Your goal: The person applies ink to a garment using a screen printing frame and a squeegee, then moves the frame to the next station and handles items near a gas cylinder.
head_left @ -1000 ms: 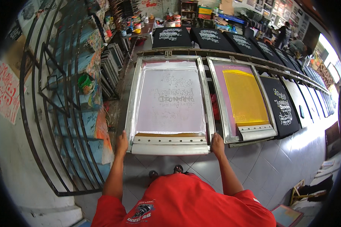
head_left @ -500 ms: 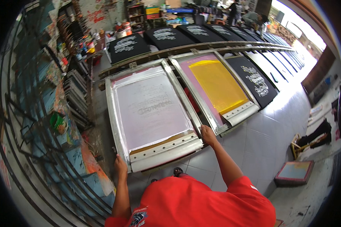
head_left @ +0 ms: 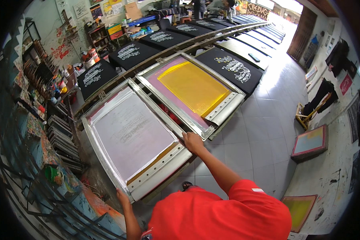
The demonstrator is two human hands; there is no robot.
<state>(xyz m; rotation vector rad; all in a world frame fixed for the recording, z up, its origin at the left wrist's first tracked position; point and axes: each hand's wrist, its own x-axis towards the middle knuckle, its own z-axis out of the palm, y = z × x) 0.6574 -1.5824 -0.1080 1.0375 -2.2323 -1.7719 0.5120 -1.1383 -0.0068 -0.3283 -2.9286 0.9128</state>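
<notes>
A silk-screen frame [head_left: 146, 134] with pale mesh and taped edges lies on the long printing bench, slanting away from me. Faint lettering shows through its mesh. At its near left corner is my left hand [head_left: 123, 197], closed on the metal edge with part of its fingers out of sight. My right hand [head_left: 193, 143] grips the near right corner. Across the near end lies a pale bar [head_left: 162, 170] with a row of dark holes. Right beside it rests a second screen frame [head_left: 176, 105] with a yellow film panel [head_left: 195, 86], close to my right hand.
Black shirts with white prints [head_left: 128, 55] lie in a row along the far bench. One more black shirt [head_left: 228, 70] lies beyond the yellow screen, with a phone [head_left: 254, 57] farther along. Stacked frames [head_left: 64, 144] and a stair railing are at left. Two people stand far back.
My view has swung to the right, so the bench and screens appear farther left and more slanted. Both hands keep their places at the pale screen's near corners.
</notes>
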